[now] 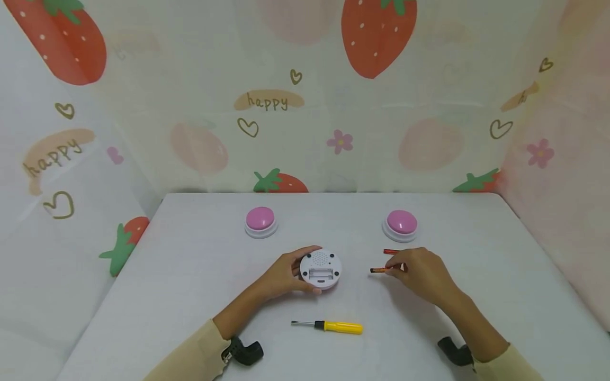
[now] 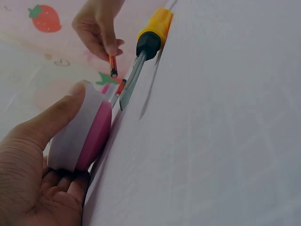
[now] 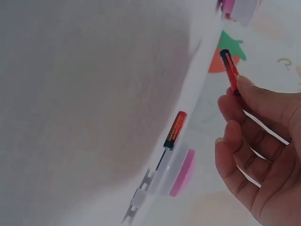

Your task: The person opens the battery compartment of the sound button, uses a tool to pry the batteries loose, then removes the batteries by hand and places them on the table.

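Observation:
My left hand [image 1: 286, 275] grips a round white push-button light [image 1: 321, 260] by its rim, thumb and fingers on opposite sides. Its underside faces up in the head view, with the battery compartment uncovered; the pink dome [image 2: 95, 136] faces down toward the table in the left wrist view. To the right, my right hand [image 1: 421, 275] pinches a small red-and-black battery [image 3: 230, 70] between thumb and fingertips, raised over the table. A second red battery [image 3: 175, 130] lies on the table beyond that hand, partly hidden by it in the head view.
A yellow-handled screwdriver [image 1: 339, 327] lies in front of the hands. Two pink-domed push buttons stand farther back, one on the left [image 1: 260, 222] and one on the right [image 1: 401, 226]. A small notched white piece [image 3: 138, 197] is near the loose battery.

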`<action>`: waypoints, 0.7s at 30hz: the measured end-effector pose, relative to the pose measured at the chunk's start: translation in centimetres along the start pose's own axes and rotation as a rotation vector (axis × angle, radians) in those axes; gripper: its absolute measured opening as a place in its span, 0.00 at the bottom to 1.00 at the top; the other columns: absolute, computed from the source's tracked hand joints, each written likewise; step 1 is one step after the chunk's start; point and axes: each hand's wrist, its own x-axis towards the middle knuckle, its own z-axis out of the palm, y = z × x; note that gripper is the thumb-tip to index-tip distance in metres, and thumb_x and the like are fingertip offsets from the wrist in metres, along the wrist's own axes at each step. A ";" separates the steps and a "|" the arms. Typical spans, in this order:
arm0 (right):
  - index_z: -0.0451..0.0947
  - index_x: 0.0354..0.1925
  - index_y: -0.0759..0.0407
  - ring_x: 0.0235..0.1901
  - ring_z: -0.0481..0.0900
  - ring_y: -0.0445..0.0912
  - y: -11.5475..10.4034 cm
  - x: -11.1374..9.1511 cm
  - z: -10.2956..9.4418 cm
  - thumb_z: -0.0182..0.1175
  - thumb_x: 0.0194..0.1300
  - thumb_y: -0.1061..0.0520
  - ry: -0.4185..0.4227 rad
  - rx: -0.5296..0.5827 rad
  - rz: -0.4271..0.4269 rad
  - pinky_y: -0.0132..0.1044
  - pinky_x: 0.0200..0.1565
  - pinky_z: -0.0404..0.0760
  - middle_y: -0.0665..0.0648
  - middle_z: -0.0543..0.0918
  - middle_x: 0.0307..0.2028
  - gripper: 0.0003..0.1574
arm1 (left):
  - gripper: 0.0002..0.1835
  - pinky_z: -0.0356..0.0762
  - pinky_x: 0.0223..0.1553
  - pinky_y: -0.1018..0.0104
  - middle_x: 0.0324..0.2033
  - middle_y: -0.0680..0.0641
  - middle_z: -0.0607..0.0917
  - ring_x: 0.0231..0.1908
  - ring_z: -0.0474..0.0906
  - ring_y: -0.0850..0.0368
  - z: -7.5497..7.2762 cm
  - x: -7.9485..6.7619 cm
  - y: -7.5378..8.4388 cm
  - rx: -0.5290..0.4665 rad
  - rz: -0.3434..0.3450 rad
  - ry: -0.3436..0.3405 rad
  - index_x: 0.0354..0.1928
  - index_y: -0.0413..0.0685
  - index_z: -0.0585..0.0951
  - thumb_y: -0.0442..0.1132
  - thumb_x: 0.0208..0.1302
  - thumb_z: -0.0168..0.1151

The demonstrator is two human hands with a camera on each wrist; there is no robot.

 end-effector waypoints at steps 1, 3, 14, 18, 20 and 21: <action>0.91 0.37 0.51 0.26 0.71 0.41 0.1 0.0 0.0 0.76 0.56 0.61 0.000 0.000 0.002 0.33 0.26 0.71 0.42 0.82 0.25 0.08 | 0.52 0.70 0.65 0.69 0.71 0.52 0.71 0.69 0.69 0.55 0.0 0.0 0.0 -0.001 0.000 0.002 0.74 0.58 0.69 0.38 0.46 0.85; 0.91 0.37 0.52 0.26 0.70 0.41 0.3 0.1 -0.1 0.76 0.56 0.61 0.002 0.001 0.007 0.32 0.25 0.70 0.42 0.81 0.24 0.08 | 0.52 0.70 0.65 0.69 0.71 0.51 0.71 0.69 0.69 0.54 -0.1 -0.1 0.0 -0.002 0.000 0.003 0.74 0.58 0.68 0.38 0.46 0.85; 0.91 0.36 0.54 0.27 0.72 0.43 2.0 0.6 -0.4 0.75 0.57 0.62 0.000 0.008 0.036 0.34 0.25 0.70 0.45 0.83 0.25 0.07 | 0.51 0.69 0.66 0.67 0.72 0.48 0.70 0.69 0.69 0.52 0.0 -0.2 0.1 -0.014 0.009 -0.012 0.75 0.55 0.67 0.35 0.48 0.83; 0.91 0.36 0.54 0.27 0.72 0.44 2.6 0.9 -0.4 0.75 0.58 0.61 -0.010 0.002 0.050 0.35 0.25 0.69 0.46 0.83 0.25 0.06 | 0.51 0.69 0.66 0.67 0.72 0.48 0.70 0.69 0.68 0.51 0.0 -0.1 0.0 -0.009 0.015 -0.010 0.75 0.55 0.67 0.35 0.48 0.83; 0.91 0.36 0.54 0.27 0.72 0.44 2.9 0.9 -0.3 0.74 0.58 0.61 -0.014 -0.002 0.051 0.35 0.25 0.69 0.46 0.83 0.25 0.06 | 0.51 0.69 0.66 0.66 0.72 0.47 0.70 0.69 0.68 0.51 0.0 -0.1 0.1 -0.018 0.016 -0.011 0.75 0.54 0.67 0.34 0.48 0.83; 0.91 0.36 0.53 0.27 0.72 0.44 3.1 1.0 -0.3 0.74 0.58 0.61 -0.014 -0.003 0.050 0.35 0.25 0.69 0.46 0.83 0.25 0.06 | 0.51 0.69 0.66 0.67 0.72 0.47 0.70 0.69 0.68 0.51 0.0 -0.2 0.2 -0.018 0.014 -0.011 0.75 0.54 0.67 0.34 0.48 0.83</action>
